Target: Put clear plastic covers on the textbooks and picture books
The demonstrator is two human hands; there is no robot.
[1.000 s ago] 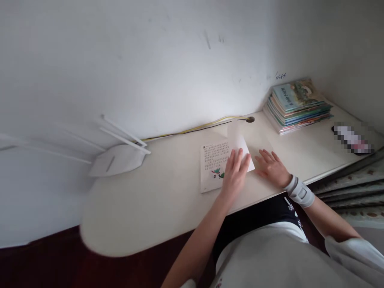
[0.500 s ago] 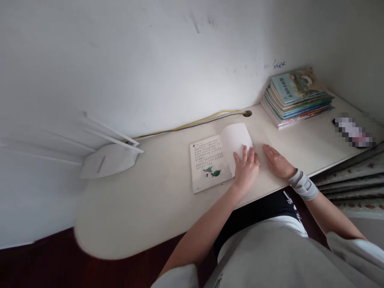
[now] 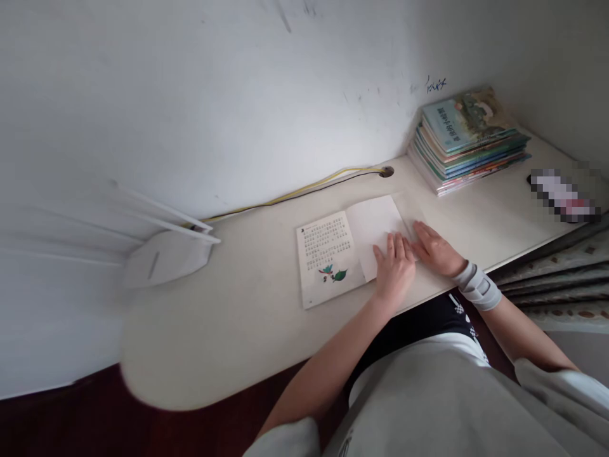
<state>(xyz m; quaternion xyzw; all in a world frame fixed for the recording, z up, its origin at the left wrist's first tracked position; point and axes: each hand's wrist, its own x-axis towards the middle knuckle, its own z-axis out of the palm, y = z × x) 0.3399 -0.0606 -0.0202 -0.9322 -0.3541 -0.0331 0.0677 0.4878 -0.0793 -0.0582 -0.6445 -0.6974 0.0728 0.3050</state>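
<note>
An open book [image 3: 328,260] lies on the white desk, its left page printed with text and a green leaf picture. The right-hand page [image 3: 375,219] is blank. My left hand [image 3: 396,263] rests on that page near its lower right, fingers stretched out. Just to its right, my right hand [image 3: 438,249] lies with fingers extended at the book's right edge, where a thin sheet seems to stick out beneath. A grey strap [image 3: 478,285] is wrapped around my right wrist.
A stack of books [image 3: 469,143] stands at the back right against the wall. To its right is a phone-like item [image 3: 561,197], blurred out. Yellow and black cables [image 3: 304,190] run along the wall into a desk hole [image 3: 387,171]. A white rack [image 3: 166,254] stands at the left.
The right page, which curved up earlier, now lies flatter. My right hand has moved in to the left, close beside my left hand. The view has shifted slightly.
</note>
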